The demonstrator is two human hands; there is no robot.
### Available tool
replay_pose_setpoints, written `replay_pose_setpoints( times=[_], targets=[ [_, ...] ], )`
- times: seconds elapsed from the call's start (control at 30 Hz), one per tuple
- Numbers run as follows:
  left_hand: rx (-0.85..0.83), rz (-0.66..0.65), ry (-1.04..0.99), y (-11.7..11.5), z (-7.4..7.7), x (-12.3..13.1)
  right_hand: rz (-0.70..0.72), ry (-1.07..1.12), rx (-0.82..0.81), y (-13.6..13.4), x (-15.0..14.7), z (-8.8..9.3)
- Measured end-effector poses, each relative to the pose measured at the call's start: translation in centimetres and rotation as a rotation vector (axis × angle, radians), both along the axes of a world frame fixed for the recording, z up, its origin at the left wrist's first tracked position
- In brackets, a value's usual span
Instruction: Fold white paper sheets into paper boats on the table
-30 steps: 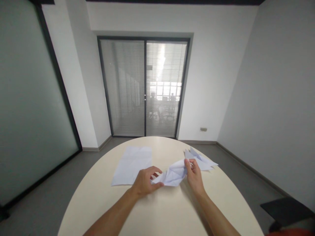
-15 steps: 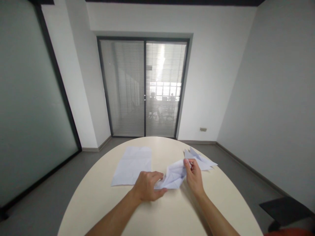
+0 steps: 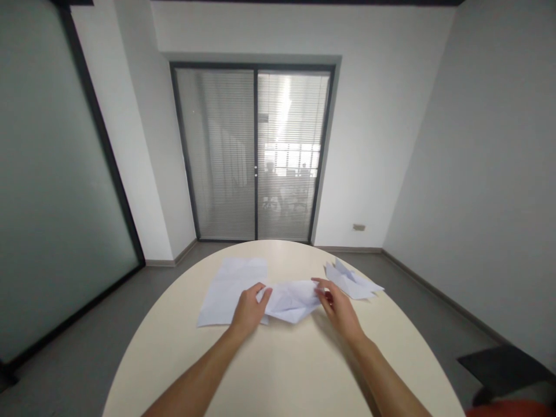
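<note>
At the centre of the frame, on a round cream table point(image 3: 282, 370), a half-folded white paper point(image 3: 292, 301) lay between two bare hands. The left hand point(image 3: 248, 308) pressed flat, fingers extended, on its left end; the right hand point(image 3: 339, 307), loosely open, touched its right edge. A creased flat sheet point(image 3: 226, 286) lay to the left, folded papers point(image 3: 353, 284) to the right.

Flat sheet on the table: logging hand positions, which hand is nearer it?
Left. The left hand overlaps the flat sheet at its right edge; the right hand is beyond the folded paper, farther right.
</note>
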State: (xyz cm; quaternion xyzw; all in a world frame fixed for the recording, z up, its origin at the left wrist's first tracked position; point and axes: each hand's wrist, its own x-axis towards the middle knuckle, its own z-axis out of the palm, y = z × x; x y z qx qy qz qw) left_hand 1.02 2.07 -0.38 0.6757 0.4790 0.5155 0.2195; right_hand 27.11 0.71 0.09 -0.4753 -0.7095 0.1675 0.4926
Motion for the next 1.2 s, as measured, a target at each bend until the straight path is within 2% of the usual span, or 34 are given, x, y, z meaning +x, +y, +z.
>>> replay_pose_setpoints(
  times=[0.13,0.27,0.43,0.57,0.63,0.7,0.8,1.0,1.1,1.2],
  targets=[
    [0.018,0.029,-0.032,0.2,-0.2,-0.4,0.046,-0.145,0.067,-0.9,-0.2,1.0],
    [0.078,0.056,0.034,-0.1,0.0,-0.5,0.048,-0.207,0.031,-0.6,-0.1,0.4],
    [0.211,-0.011,0.161,-0.5,0.0,-0.3,-0.04,-0.339,0.001,0.2,-0.2,-0.6],
    [0.249,-0.071,0.208,-0.8,-0.2,-0.1,-0.097,-0.416,-0.007,0.1,-0.4,-0.4],
    [0.24,-0.059,0.232,-0.7,-0.4,0.0,-0.115,-0.434,-0.028,0.0,-0.5,-0.3],
    [0.199,-0.008,0.243,-0.3,-0.8,-0.1,-0.092,-0.384,-0.044,0.1,-0.5,-0.4],
    [0.105,0.061,0.201,0.8,-1.5,-0.5,-0.021,-0.19,-0.057,0.5,-0.5,-1.1],
    [-0.009,0.092,-0.026,3.0,-2.8,-1.4,0.049,0.271,-0.129,1.0,-0.7,-1.4],
    [-0.114,0.082,-0.18,3.8,-3.0,-1.8,0.096,0.399,-0.167,0.9,-0.5,-1.1],
    [-0.345,0.069,-0.452,4.2,-3.1,-2.3,0.126,0.469,-0.151,0.9,-0.1,-0.9]
  ],
)
